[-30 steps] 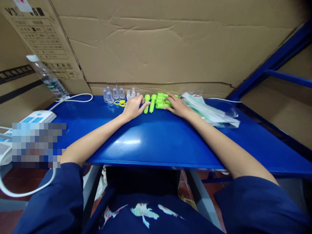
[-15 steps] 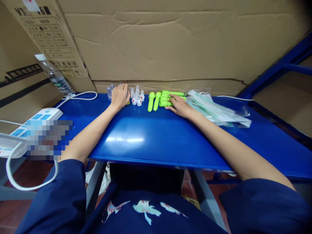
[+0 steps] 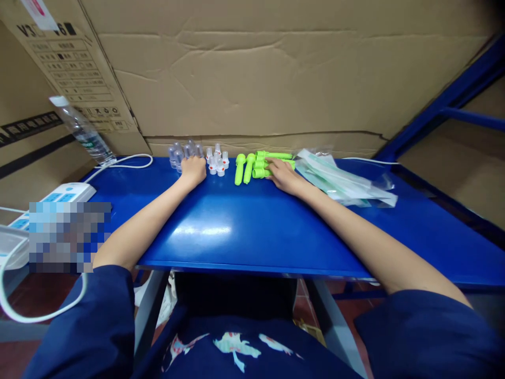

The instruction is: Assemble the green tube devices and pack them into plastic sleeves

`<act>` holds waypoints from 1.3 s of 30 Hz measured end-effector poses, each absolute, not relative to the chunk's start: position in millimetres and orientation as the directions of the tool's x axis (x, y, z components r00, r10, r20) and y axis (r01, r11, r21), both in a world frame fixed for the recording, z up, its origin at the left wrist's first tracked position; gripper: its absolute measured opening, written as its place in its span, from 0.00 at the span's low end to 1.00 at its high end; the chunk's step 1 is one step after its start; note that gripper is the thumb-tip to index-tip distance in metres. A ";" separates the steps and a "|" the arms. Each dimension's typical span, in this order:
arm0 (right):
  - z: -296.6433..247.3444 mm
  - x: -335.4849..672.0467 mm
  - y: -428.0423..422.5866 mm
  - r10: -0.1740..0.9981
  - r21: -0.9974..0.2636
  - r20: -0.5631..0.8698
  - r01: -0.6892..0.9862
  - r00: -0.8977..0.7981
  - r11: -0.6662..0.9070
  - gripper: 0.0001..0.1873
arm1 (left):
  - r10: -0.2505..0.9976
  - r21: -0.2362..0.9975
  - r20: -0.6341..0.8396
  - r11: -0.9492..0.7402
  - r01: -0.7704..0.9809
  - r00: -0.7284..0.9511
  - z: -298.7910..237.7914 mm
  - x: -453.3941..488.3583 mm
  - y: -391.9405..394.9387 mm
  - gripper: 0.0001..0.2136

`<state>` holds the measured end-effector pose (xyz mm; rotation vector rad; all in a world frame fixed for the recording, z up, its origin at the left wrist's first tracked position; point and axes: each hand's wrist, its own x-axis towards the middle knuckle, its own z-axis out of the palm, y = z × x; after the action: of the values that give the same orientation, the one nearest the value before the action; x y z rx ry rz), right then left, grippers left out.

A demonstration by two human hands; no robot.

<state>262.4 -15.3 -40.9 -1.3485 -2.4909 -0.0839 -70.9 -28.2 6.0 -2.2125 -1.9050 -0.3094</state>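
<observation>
The blue table (image 3: 252, 221) ran wide and mostly bare from its near edge out toward 12 o'clock. Everything on it was crowded against the cardboard wall (image 3: 252, 79) at the far edge, so the hands had open room at 6 o'clock. A heap of clear plastic bags (image 3: 347, 184) lay at 2 o'clock, and a water bottle (image 3: 81, 131) leaned at 10 o'clock.

The green pieces (image 3: 244, 168) sat at 12 o'clock. Two lay side by side with their long axes running 12 to 6 and their rounded heads away from the person. The rest were stacked crosswise, 9 to 3. The right hand (image 3: 282, 176) lay flat on that stack, fingers spread and gripping nothing.

The left hand (image 3: 193, 171) rested at 11 o'clock just in front of the clear caps (image 3: 177, 153), beside the small white pieces (image 3: 218, 163). Its fingers were curled under, and I could not tell whether they held anything. Half a second earlier that hand had been over the caps; it had drawn back toward 6 o'clock. The right hand had stayed put.
</observation>
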 end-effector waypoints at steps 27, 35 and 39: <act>-27.8 225.4 -54.6 0.649 -0.166 0.588 0.714 -0.483 0.681 0.19 | 0.542 0.013 0.664 -0.698 0.716 0.516 24.5 -65.7 -33.9 0.16; -26.0 186.4 -89.0 0.731 -0.384 0.521 0.644 -0.441 0.662 0.27 | 0.639 0.405 0.705 -0.719 0.565 0.308 15.3 -30.9 -47.5 0.15; -29.5 189.9 -83.3 0.744 -0.424 0.546 0.639 -0.384 0.642 0.31 | 0.697 0.578 0.642 -0.713 0.396 0.318 12.4 -25.3 -46.9 0.13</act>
<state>189.9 -83.3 -29.5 -1.0724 -2.1310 0.1849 -25.3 -46.9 12.4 -2.7916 -1.2043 -1.6558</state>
